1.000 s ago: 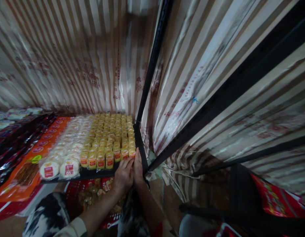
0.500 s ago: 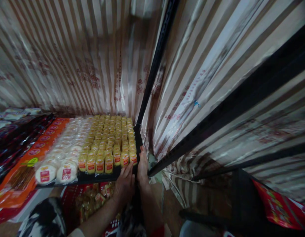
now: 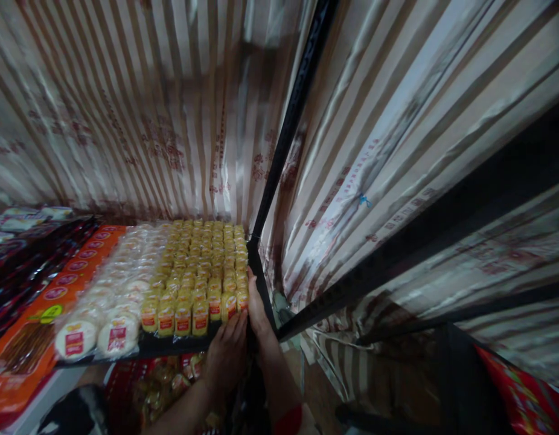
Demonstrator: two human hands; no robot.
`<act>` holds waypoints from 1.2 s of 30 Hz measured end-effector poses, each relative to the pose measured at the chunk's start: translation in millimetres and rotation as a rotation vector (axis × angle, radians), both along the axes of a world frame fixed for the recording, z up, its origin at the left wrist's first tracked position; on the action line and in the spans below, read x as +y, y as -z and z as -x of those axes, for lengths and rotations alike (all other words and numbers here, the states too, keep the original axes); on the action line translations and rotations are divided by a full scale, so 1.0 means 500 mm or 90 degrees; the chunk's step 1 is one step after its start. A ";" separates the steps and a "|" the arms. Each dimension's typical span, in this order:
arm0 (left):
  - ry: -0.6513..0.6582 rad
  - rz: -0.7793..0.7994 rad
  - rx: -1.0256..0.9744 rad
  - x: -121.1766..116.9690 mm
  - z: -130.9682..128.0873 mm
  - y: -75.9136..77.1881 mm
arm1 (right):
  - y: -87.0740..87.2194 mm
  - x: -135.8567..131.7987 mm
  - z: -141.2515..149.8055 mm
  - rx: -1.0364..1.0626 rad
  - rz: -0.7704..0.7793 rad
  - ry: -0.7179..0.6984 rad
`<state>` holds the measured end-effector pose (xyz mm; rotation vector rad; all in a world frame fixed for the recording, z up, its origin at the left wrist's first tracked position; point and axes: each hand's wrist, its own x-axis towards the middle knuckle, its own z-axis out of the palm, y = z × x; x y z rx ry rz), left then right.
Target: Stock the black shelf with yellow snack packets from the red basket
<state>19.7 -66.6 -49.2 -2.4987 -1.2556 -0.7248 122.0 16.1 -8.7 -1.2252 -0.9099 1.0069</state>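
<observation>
Yellow wrapped snack cakes [image 3: 200, 314] with red labels stand in tight rows on the right end of a dark shelf [image 3: 261, 266]. My left hand [image 3: 227, 347] lies at the front of the rightmost rows, its fingers stretched out at the lower fronts of the packs. Along the right side of the block, my right hand [image 3: 259, 311] is held on edge with straight fingers, close against the end packs. Both hands look open and flat, and neither grasps a pack. To the left of the yellow rows lie round white packaged cakes [image 3: 119, 335].
An orange snack packet [image 3: 69, 278] and dark shiny packets [image 3: 30, 266] fill the shelf's left. Below, a red basket [image 3: 119, 383] holds wrapped snacks. A black post [image 3: 288, 127] rises at the shelf corner, before striped curtains [image 3: 184, 109]. A red packet [image 3: 519, 386] sits at lower right.
My right hand has moved left, from the shelf's edge to the side of the yellow packs. My left hand stays at their front. The view has shifted slightly.
</observation>
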 end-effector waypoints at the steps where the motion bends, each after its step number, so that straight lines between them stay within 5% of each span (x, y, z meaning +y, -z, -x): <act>1: 0.001 -0.023 0.000 0.003 0.001 0.000 | -0.003 0.000 -0.002 0.013 0.008 -0.033; 4: 0.021 -0.069 0.009 0.016 0.007 -0.002 | -0.010 0.009 -0.011 0.062 0.037 -0.062; 10: 0.031 -0.074 0.035 0.022 0.017 -0.007 | -0.023 0.080 -0.039 0.074 0.077 0.085; 17: 0.049 -0.078 0.002 0.025 0.014 -0.002 | -0.049 0.124 -0.018 0.049 0.054 -0.082; 24: 0.052 -0.079 -0.022 0.029 0.011 0.002 | -0.042 0.163 -0.047 0.157 0.041 -0.034; 36: 0.077 -0.157 -0.058 0.052 0.006 0.024 | -0.087 0.256 -0.029 0.120 0.045 -0.214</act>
